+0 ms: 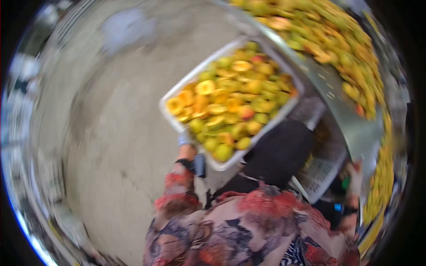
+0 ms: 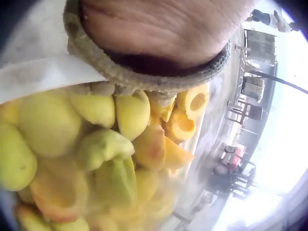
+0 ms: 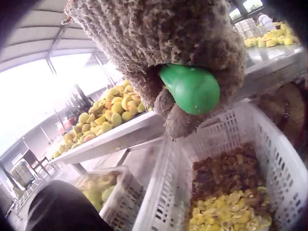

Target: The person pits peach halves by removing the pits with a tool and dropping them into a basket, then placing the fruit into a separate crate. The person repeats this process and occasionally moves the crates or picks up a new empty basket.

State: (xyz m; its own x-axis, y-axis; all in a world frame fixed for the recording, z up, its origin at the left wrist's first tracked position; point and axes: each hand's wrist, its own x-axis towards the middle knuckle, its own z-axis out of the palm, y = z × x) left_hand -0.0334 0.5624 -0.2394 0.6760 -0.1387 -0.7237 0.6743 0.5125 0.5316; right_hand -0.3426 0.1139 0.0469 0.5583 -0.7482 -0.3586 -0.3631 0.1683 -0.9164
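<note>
A white plastic crate (image 1: 164,104) heaped with halved and whole yellow-green peaches (image 1: 230,95) is tilted in front of my body. My gloved left hand (image 1: 186,148) grips its near left rim. In the left wrist view, glove fingertips (image 2: 103,88) curl over that rim beside the fruit. Off to the right, my gloved right hand (image 1: 353,179) is wrapped around a green-handled tool. The rounded end of the green handle (image 3: 195,91) pokes out of the brown knitted glove (image 3: 163,33); the rest is hidden in the fist.
A metal table (image 1: 341,119) piled with peaches (image 1: 328,31) runs along the right. Below the right hand stands another white crate (image 3: 284,159) holding brown matter and yellow pieces. A smaller crate of fruit (image 3: 130,197) sits beside it. Concrete floor (image 1: 120,133) stretches left.
</note>
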